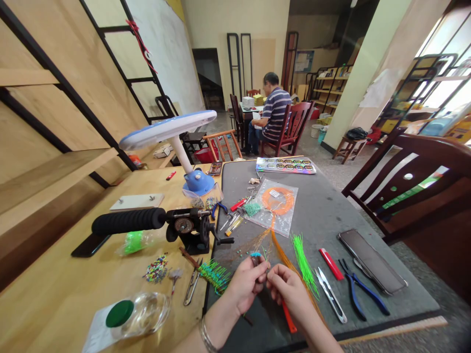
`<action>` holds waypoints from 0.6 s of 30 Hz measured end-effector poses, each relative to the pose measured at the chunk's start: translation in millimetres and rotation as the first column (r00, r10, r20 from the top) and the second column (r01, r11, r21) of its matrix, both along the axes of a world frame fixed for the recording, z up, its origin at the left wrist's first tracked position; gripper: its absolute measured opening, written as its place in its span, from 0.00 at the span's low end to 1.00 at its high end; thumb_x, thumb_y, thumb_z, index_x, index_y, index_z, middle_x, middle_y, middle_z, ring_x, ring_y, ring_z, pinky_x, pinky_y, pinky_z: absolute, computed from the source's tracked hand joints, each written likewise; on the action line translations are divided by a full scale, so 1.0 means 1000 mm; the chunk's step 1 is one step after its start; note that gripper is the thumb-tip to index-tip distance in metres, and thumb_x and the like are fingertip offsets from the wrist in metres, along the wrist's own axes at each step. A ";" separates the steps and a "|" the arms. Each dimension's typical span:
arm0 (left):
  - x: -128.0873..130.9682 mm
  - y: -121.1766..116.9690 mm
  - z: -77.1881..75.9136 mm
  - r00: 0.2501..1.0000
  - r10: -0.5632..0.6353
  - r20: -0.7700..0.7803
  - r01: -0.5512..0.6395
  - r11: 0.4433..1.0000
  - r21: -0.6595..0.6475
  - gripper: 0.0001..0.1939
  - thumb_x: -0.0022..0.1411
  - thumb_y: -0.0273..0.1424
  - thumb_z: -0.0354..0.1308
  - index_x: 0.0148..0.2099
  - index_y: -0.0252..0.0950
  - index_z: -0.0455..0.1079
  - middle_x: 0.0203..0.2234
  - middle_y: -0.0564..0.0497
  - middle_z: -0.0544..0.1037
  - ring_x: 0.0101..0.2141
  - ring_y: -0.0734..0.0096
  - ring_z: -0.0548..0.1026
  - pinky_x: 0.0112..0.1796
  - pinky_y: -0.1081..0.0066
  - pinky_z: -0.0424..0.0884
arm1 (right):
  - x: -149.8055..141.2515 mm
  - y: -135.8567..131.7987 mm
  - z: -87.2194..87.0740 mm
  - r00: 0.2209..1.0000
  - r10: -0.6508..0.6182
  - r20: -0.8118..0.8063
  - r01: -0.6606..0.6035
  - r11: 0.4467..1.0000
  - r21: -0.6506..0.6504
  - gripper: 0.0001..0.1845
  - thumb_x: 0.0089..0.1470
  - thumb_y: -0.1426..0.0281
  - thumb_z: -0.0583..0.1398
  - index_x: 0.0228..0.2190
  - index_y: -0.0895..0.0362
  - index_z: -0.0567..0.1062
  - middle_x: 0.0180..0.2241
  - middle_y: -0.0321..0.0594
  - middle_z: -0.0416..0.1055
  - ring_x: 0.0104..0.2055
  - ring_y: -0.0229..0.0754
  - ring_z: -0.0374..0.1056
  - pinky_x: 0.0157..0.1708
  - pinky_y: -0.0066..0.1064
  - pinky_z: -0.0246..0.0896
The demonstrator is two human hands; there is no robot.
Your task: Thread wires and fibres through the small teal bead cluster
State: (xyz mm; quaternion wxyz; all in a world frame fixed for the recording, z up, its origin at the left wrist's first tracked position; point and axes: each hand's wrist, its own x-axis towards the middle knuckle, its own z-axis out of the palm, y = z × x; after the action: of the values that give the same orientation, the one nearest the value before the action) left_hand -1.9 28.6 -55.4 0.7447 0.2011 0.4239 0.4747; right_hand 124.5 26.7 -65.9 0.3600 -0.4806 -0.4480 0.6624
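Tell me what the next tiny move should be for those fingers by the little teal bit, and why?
Probably the right hand should bring its fingertips closer and steady the small teal bit that the left hand seems to pinch. That bit looks tiny, and thin strands spread loosely beside it, so a second grip might help.

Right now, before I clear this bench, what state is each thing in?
Left hand: fingers pinched on thin tan strands
Right hand: fingers curled, anything held too small to tell
Blue-handled steel pliers: handles spread
Steel thread snips: blades closed
Green-lidded clear glass jar: lid on
Black smartphone: screen dark
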 end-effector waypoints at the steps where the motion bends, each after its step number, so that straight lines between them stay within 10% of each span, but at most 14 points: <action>1: 0.000 0.000 0.000 1.000 0.000 -0.012 0.000 1.000 0.008 0.20 0.43 0.36 0.70 0.32 0.33 0.63 0.19 0.59 0.63 0.17 0.87 0.55 0.16 0.82 0.41 | 0.000 0.000 0.000 1.000 -0.002 -0.009 0.002 1.000 -0.002 0.16 0.45 0.58 0.60 0.21 0.57 0.66 0.17 0.29 0.64 0.14 0.28 0.54 0.13 0.20 0.45; 18: 0.002 0.000 0.002 0.997 0.007 -0.080 -0.003 0.999 0.053 0.19 0.45 0.38 0.68 0.32 0.34 0.62 0.19 0.59 0.63 0.17 0.86 0.56 0.17 0.80 0.41 | 0.002 -0.001 0.002 0.998 0.003 -0.059 -0.002 1.000 0.003 0.17 0.45 0.57 0.61 0.22 0.57 0.67 0.19 0.30 0.66 0.15 0.28 0.55 0.14 0.20 0.46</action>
State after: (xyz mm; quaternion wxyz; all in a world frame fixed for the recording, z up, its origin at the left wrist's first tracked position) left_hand 0.2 28.7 -53.4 0.7203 0.2383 0.4413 0.4792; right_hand 126.5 26.0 -63.8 0.3728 -0.4598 -0.4388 0.6761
